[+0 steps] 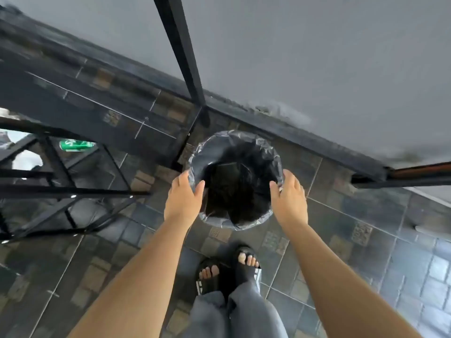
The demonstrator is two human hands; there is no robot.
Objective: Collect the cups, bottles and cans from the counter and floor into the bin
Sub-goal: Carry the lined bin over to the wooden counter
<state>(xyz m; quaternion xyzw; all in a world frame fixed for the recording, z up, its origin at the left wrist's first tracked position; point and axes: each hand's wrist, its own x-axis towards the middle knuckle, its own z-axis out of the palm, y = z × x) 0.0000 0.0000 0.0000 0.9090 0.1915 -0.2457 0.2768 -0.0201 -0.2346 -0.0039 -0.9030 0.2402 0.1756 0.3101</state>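
Looking down from my head camera, I see the bin (235, 179) standing on the tiled floor (341, 215) close to the grey wall (317, 57), just in front of my sandalled feet (229, 267). It is round and lined with a dark plastic bag (244, 140) whose edge folds over the rim; its inside is too dark for me to make out any contents. My left hand (183, 198) rests on the left side of the rim, and my right hand (289, 198) is on the right side. The fingers of both hands are spread apart and curve over the bag's edge, thumbs pointing inward. To the left, a green can (76, 145) lies on its side on the floor beneath a black metal frame (61, 189), well apart from the bin.
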